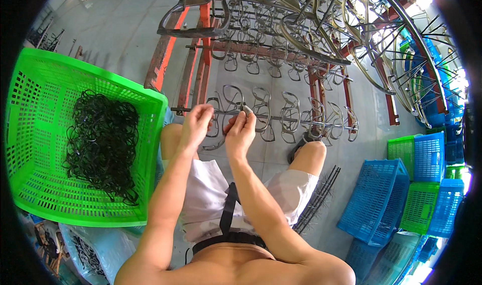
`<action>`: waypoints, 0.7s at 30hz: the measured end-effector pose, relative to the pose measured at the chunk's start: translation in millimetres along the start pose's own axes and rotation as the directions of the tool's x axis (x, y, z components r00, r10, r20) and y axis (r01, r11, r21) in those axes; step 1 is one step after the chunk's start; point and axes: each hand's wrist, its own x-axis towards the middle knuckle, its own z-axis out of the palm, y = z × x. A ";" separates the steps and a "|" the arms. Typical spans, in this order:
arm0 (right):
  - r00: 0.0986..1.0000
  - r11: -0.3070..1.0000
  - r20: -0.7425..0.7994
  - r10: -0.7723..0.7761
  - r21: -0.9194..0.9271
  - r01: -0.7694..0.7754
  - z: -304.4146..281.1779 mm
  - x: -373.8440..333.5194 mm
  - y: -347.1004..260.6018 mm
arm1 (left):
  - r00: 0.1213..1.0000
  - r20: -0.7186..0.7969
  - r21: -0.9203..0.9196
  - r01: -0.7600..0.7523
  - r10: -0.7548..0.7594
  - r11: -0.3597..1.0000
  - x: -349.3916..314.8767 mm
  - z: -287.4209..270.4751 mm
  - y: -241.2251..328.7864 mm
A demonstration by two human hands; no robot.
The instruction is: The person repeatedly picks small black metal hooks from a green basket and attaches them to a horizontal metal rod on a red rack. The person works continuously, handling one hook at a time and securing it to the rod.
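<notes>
My left hand (pixel 198 125) is closed in a pinch beside a horizontal metal rod (pixel 275 117). What its fingers hold, if anything, is too small to make out. Just right of it, my right hand (pixel 240 132) has its thumb and fingers pressed together, with a pale tip showing at the top. A dark looped frame (pixel 233 95), shaped like an eyeglass front, stands at the rod just above the right fingertips; whether they grip it is unclear. Several similar frames (pixel 290 113) sit along the rod to the right. Both forearms reach forward over my lap.
A large green basket (pixel 95 66) at my left holds a tangled pile of black loops (pixel 103 142). Red rack posts (pixel 202 59) carry more rods of frames ahead. Blue crates (pixel 374 199) and green crates (pixel 420 207) stack at right. Thin spiky rods (pixel 319 197) lie by my leg.
</notes>
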 end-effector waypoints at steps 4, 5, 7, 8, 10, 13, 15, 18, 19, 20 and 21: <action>0.986 0.994 -0.134 -0.099 -0.062 0.091 15.7 8.4 16.7 | 0.998 -0.021 -0.040 -0.059 0.058 0.998 -2.3 18.7 7.6; 0.979 0.989 -0.155 -0.130 -0.089 0.117 19.5 8.8 14.8 | 0.998 -0.022 -0.055 -0.061 0.060 0.997 -1.0 19.0 5.6; 0.986 0.997 -0.157 -0.060 -0.059 0.051 22.8 7.3 10.4 | 0.996 -0.030 -0.049 -0.086 0.084 0.995 -0.4 16.0 3.7; 0.987 0.999 -0.160 -0.027 -0.048 0.020 22.4 6.4 6.2 | 0.995 -0.037 -0.037 -0.093 0.091 0.995 0.0 15.8 2.7; 0.984 0.998 -0.175 -0.032 -0.062 0.022 22.3 7.6 11.4 | 0.993 -0.051 -0.012 -0.106 0.106 0.994 2.7 15.1 1.0; 0.984 0.996 -0.177 -0.035 -0.087 0.020 19.6 11.0 12.4 | 0.993 -0.063 -0.029 -0.106 0.104 0.994 2.4 17.3 0.8; 0.988 0.999 -0.152 -0.006 -0.055 -0.003 20.0 12.4 7.9 | 0.992 -0.075 -0.005 -0.100 0.099 0.995 1.8 19.1 1.2; 0.994 0.997 -0.092 0.065 0.046 -0.061 20.2 11.3 3.2 | 0.993 -0.082 -0.025 -0.092 0.089 0.995 1.3 19.2 0.0; 0.994 0.995 -0.073 0.079 0.069 -0.074 20.2 10.8 3.5 | 0.993 -0.083 -0.041 -0.089 0.086 0.995 1.3 18.8 -0.9; 0.994 0.992 -0.057 0.091 0.091 -0.085 19.1 11.1 3.3 | 0.993 -0.071 -0.054 -0.098 0.094 0.994 2.0 19.0 -2.2; 0.998 0.996 -0.036 0.054 0.067 -0.051 17.8 11.5 7.1 | 0.993 -0.059 -0.067 -0.106 0.102 0.992 3.1 18.1 -4.2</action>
